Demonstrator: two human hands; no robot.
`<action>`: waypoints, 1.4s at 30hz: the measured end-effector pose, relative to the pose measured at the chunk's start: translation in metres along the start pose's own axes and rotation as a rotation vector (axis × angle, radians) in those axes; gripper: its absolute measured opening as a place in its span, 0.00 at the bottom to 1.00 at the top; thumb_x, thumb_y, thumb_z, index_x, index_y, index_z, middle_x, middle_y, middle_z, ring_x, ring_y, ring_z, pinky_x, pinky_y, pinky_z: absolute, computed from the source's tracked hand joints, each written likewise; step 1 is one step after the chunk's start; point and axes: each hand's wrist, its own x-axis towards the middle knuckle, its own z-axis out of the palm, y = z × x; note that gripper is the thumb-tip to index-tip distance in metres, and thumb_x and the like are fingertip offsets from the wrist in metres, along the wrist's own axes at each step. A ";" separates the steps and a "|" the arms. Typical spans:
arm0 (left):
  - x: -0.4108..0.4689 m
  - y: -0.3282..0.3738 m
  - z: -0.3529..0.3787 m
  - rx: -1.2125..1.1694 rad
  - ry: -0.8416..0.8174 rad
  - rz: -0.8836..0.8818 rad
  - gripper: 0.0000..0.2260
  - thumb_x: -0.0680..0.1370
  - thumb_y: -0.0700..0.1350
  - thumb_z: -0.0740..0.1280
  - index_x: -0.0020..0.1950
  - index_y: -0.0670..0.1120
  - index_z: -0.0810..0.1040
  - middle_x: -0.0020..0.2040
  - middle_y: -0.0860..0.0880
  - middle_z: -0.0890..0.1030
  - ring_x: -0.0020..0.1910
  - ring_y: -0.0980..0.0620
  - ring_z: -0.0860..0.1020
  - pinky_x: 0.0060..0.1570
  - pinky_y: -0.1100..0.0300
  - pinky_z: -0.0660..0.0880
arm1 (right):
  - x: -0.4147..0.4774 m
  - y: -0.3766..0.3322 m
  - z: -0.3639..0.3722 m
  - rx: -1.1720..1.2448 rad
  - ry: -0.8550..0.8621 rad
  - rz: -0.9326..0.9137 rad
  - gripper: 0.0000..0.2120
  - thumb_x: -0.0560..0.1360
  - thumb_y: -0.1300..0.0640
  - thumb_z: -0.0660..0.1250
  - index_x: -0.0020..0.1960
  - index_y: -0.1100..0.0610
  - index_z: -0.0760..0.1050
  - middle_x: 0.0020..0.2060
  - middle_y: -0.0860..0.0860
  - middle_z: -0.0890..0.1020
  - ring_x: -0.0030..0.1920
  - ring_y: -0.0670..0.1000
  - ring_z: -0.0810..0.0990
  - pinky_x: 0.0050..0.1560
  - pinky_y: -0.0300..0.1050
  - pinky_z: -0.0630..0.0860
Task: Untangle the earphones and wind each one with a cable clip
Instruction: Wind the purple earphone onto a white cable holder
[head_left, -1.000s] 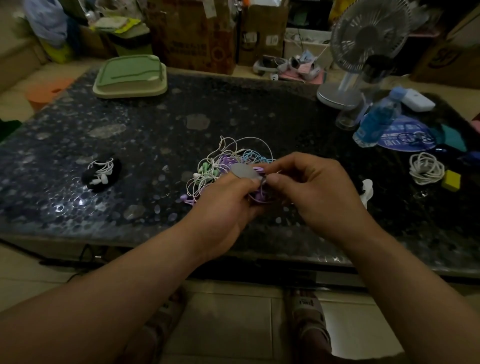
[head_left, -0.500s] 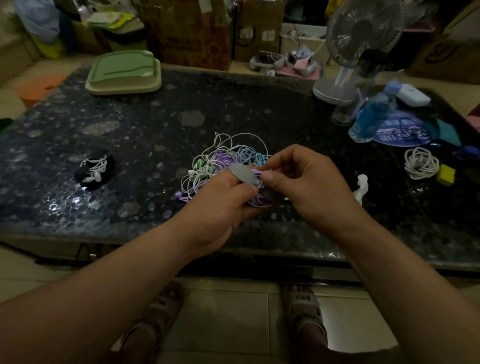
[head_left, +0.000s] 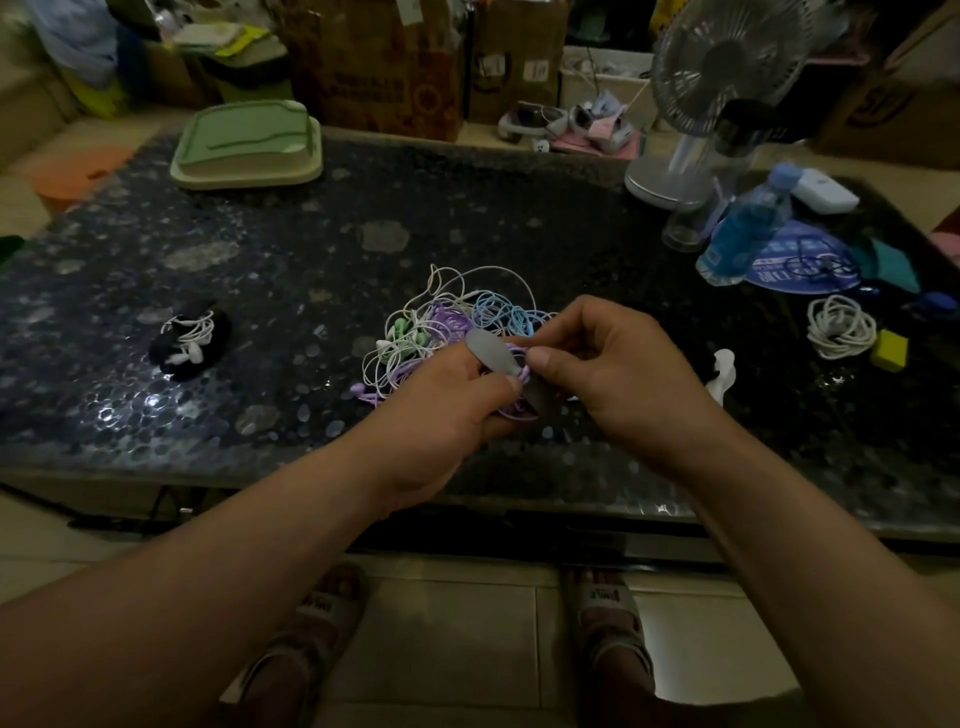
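while left hand (head_left: 447, 408) and right hand (head_left: 623, 384) pinch a grey clip (head_left: 491, 353) — purple cord (head_left: 449, 318) loops.

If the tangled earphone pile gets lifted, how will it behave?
Probably floppy: the tangled earphones lie in loose, thin loops. Likely to lift as one clump, since white, purple and blue strands interlace. Seemingly light: only thin wire.

Glossy dark bench (head_left: 467, 218) with a pebbled stone look, matt grey rubbery cable clip (head_left: 491, 353), smooth thin plastic-coated earphone cords (head_left: 449, 319), matt green plastic box (head_left: 244, 145), brown cardboard cartons (head_left: 379, 62), clear blue plastic bottle (head_left: 748, 228), smooth floor tiles (head_left: 457, 649)
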 end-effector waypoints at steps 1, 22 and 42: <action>0.000 0.000 -0.001 0.003 0.001 0.001 0.13 0.86 0.36 0.58 0.68 0.42 0.77 0.63 0.41 0.83 0.65 0.43 0.81 0.66 0.46 0.78 | 0.000 0.000 0.002 -0.015 0.004 -0.012 0.03 0.79 0.62 0.73 0.49 0.56 0.81 0.40 0.48 0.86 0.42 0.43 0.86 0.41 0.38 0.82; 0.003 0.011 -0.031 -0.427 0.119 -0.057 0.16 0.87 0.38 0.56 0.73 0.33 0.69 0.66 0.33 0.80 0.66 0.37 0.81 0.64 0.46 0.80 | 0.005 0.000 0.013 0.008 -0.022 0.129 0.07 0.82 0.46 0.67 0.55 0.45 0.83 0.48 0.43 0.86 0.48 0.42 0.84 0.53 0.48 0.81; -0.090 0.042 -0.196 -0.340 0.810 -0.028 0.13 0.87 0.48 0.59 0.56 0.44 0.82 0.51 0.47 0.87 0.52 0.48 0.85 0.50 0.55 0.81 | 0.096 -0.083 0.245 0.343 -0.210 0.414 0.07 0.81 0.62 0.68 0.58 0.60 0.81 0.53 0.60 0.87 0.50 0.57 0.86 0.38 0.45 0.82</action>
